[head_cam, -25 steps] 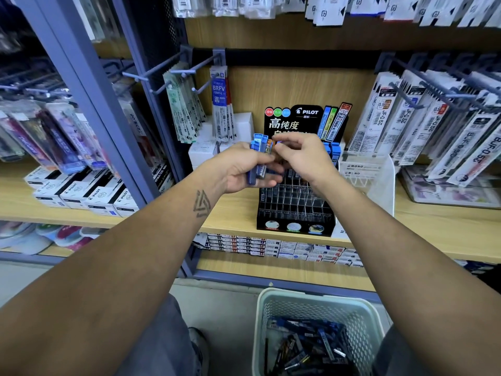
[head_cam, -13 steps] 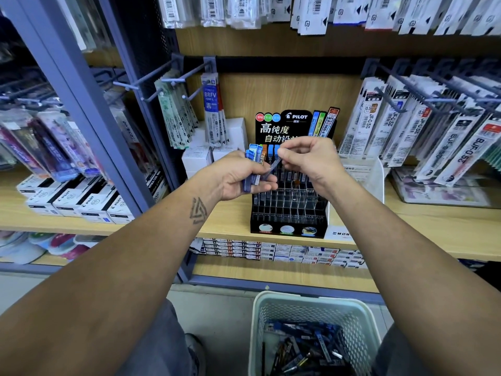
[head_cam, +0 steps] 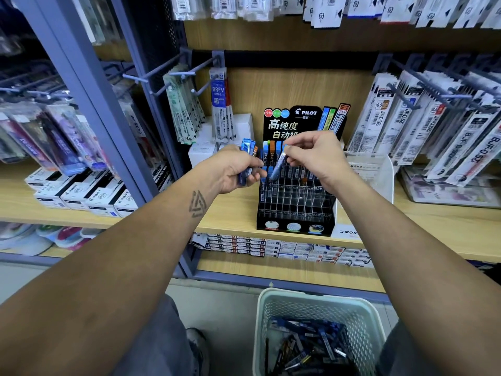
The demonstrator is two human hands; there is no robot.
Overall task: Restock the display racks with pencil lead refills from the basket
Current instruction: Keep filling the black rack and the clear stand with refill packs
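Above the display rack (head_cam: pixel 295 196), right hand (head_cam: pixel 314 156) pinching one blurred refill tube (head_cam: pixel 278 165), left hand (head_cam: pixel 235 169) gripping a half-hidden refill bundle (head_cam: pixel 246 158)

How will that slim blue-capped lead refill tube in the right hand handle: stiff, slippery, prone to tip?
The slim blue-capped lead refill tube looks like rigid plastic, so probably stiff. The right hand carries it by a fingertip pinch alone, so it is likely light. Its glossy, narrow body may slip or roll if dropped; the black compartmented Pilot display rack should keep it upright.
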